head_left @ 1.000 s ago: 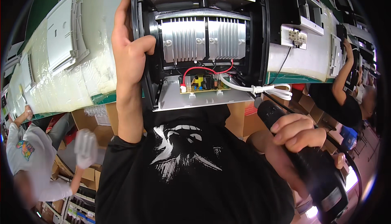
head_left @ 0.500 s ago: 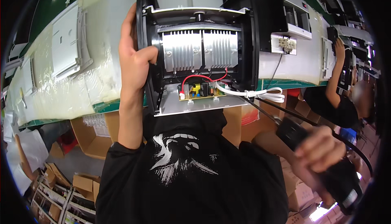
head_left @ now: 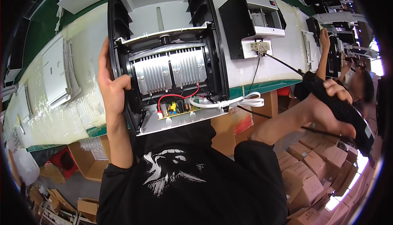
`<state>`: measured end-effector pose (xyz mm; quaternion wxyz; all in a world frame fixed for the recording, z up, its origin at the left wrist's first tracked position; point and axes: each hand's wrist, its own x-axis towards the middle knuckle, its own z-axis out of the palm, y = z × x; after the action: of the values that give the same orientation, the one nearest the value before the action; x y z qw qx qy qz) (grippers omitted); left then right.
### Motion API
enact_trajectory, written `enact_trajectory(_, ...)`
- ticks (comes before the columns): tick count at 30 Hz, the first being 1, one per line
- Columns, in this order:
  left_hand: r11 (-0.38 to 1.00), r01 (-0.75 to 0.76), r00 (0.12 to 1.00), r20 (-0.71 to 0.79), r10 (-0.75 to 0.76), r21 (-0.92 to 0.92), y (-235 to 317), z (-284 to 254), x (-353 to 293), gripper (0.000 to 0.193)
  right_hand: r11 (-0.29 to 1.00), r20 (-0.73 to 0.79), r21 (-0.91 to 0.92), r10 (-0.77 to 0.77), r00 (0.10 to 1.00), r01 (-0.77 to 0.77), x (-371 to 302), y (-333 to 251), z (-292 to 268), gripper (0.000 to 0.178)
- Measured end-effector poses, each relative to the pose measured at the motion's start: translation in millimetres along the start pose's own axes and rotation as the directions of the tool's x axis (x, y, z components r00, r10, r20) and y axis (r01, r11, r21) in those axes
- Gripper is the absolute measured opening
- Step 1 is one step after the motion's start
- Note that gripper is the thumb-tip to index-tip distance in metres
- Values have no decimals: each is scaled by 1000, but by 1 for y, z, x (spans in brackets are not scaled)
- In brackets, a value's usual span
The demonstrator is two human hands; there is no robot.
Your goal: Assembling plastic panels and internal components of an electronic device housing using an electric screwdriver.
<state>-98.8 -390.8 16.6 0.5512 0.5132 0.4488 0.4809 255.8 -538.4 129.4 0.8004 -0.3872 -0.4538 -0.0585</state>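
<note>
My left hand (head_left: pixel 113 86) grips the left wall of a black appliance housing (head_left: pixel 118 67), its thumb hooked over the edge. Inside are two silver finned heat sinks (head_left: pixel 152 74), side by side. Below them sits a small circuit board (head_left: pixel 176 109) with red wires, on a grey panel. A bundled white cord (head_left: pixel 245 100) trails from the housing's right side. My right hand (head_left: pixel 321 112) is wrapped round a black power screwdriver (head_left: pixel 317 86). Its long bit points left, with the tip at a small metal block (head_left: pixel 259 47); whether they touch, I cannot tell.
The metal block sits on the front of a black-and-white box-shaped machine (head_left: pixel 266 30) with a red switch. White plastic panels (head_left: pixel 57 73) lie on the covered bench (head_left: pixel 88 57) at left. Cardboard boxes (head_left: pixel 305 180) stand behind at lower right. Another person's arm (head_left: pixel 324 53) reaches in at far right.
My right hand has swung the screwdriver up and forward to the metal block on the machine. The view has shifted, so the housing and my left hand appear further left and tilted.
</note>
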Motion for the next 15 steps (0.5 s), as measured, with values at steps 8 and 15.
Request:
enact_trajectory(8,998,-20,999,-41,23,68,1,2,1,88,968,266,101,195,944,-228,17,34,-7,86)
enact_trajectory(15,1000,14,1000,-5,-14,15,2,-2,-2,87,919,50,-364,183,982,-153,49,72,82,47)
